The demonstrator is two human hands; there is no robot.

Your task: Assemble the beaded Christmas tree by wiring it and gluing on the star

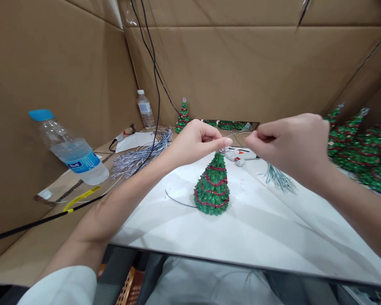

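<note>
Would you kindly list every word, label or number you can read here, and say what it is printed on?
Nothing can be read for certain.
Near water bottle: blue label, white logo, too blurred.
Far water bottle: label too small.
Yellow tag beside the black cable: no legible print.

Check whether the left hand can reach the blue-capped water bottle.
Probably yes: the water bottle lies in the open to the left hand's left, only loose wires between, though its fingers are pinched shut.

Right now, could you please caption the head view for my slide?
Fingers pinched, left hand and right hand flank the tip of a glittery green tree on a white board.
</note>
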